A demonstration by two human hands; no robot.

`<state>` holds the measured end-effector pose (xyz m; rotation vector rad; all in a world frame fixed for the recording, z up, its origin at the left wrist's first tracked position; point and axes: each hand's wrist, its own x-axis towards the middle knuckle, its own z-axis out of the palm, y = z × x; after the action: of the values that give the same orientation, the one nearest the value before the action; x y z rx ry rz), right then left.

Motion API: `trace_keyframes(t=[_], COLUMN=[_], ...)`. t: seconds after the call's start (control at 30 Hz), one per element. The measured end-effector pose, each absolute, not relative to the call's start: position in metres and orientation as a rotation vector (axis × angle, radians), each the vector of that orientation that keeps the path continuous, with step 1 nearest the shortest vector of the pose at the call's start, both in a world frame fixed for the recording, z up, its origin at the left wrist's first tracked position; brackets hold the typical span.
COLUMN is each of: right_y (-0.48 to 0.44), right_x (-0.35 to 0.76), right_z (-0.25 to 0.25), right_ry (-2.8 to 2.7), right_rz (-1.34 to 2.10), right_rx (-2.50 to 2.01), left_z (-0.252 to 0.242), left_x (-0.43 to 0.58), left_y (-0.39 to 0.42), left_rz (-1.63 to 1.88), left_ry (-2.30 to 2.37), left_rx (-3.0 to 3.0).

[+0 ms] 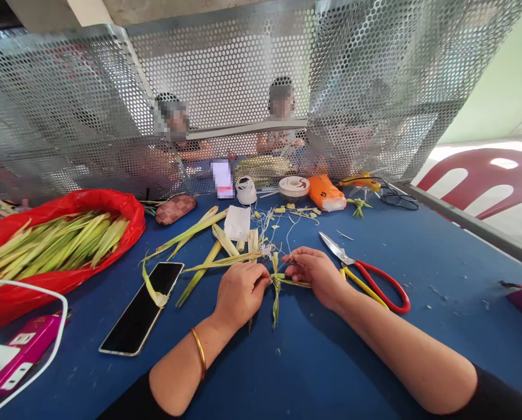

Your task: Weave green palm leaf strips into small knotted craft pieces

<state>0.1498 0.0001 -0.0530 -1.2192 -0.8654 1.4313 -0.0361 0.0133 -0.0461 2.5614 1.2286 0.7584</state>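
My left hand [240, 291] and my right hand [316, 275] rest on the blue table [418, 256], both pinched shut on a small folded piece of green palm leaf strips [276, 287] that lies between them. One strip of it points down toward me. A thin white thread [290, 232] runs from the piece toward the back of the table. Loose palm leaf strips [208, 251] lie just left of my left hand. Red-handled scissors [365, 274] lie right of my right hand.
A red bag of palm leaves [55, 245] sits far left. A black phone [143, 308] lies by my left arm, a pink power strip [20, 350] at bottom left. Thread spool [245, 190], tape roll [294, 186], orange packet [326, 192] stand at the back before a perforated metal screen [365, 76]. Two people sit behind it.
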Motion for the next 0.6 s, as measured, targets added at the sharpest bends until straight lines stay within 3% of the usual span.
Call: trace_keyframes(t=[0.17, 0.4, 0.6], right_y=[-0.002, -0.003, -0.006], right_x=[0.148, 0.14, 0.14], right_z=[-0.05, -0.056, -0.056], right_ry=[-0.842, -1.262, -1.468], right_rz=[1.604, 1.396, 1.267], right_rx=[-1.047, -1.197, -1.215], left_z=[-0.046, -0.048, -0.051], left_x=[-0.036, -0.034, -0.032], left_y=[0.014, 0.017, 0.015], left_rz=[0.729, 0.917, 0.751], left_ry=[1.28, 1.032, 0.962], left_rx=[2.376, 1.94, 1.829])
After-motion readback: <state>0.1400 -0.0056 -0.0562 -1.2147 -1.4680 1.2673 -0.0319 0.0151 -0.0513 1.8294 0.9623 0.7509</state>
